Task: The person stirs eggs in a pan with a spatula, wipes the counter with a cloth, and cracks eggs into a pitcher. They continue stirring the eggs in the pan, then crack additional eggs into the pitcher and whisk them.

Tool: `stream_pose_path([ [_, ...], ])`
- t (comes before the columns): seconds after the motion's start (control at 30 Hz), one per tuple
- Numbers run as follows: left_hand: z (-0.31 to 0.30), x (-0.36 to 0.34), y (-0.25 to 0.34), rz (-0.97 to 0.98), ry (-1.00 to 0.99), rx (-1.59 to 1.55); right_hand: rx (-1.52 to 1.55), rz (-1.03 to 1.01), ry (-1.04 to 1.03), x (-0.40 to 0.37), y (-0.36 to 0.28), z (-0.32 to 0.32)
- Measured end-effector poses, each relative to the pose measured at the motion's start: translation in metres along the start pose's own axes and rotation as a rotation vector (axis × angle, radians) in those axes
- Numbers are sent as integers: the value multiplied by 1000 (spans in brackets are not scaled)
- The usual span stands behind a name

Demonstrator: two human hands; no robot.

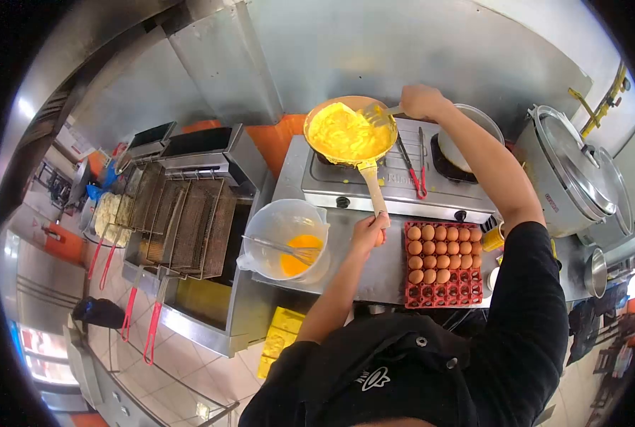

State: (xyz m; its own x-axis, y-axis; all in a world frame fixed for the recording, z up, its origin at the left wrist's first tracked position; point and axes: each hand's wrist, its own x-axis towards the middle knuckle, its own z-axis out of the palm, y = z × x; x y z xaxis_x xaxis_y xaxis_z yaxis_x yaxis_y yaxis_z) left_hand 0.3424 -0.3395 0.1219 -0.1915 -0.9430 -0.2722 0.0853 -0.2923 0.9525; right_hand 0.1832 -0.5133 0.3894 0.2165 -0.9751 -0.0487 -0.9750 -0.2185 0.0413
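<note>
My left hand (pixel 368 232) is closed around the handle of a beige frying pan (pixel 371 186), which sits on the left burner of the stove. Scrambled egg (pixel 347 135), soft and yellow, fills most of the pan. At the pan's right side, my right hand (pixel 422 102) grips a slotted spatula (pixel 378 114), its blade over the edge of the egg. Left of my left hand, a clear plastic bowl (pixel 260 226) holds beaten egg (pixel 297 257) and a whisk (pixel 274 245). Red-handled tongs (pixel 417 178) lie on the stove between the burners.
A red tray (pixel 442 295) of brown eggs stands in front of the stove (pixel 403 204). Another pot (pixel 479 117) is on the right burner. A large lidded cooker (pixel 553 192) stands further right. Fryer baskets (pixel 196 226) with red handles rest on the left.
</note>
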Motion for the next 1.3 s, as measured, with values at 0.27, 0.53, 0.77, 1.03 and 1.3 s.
stream_pose_path([
  [0.27,-5,34,-51,3,-51,-144,102,83,119,76,26,89],
  [0.53,-11,12,-17,-70,-75,-176,207,-147,174,118,19,127],
  [0.77,-13,19,-21,-87,-97,-130,225,-361,254,109,5,112],
  [1.03,-14,20,-22,-91,-102,-141,75,-551,269,69,-12,89],
  [1.3,-5,9,-31,35,76,-53,245,-160,259,-74,-40,93],
])
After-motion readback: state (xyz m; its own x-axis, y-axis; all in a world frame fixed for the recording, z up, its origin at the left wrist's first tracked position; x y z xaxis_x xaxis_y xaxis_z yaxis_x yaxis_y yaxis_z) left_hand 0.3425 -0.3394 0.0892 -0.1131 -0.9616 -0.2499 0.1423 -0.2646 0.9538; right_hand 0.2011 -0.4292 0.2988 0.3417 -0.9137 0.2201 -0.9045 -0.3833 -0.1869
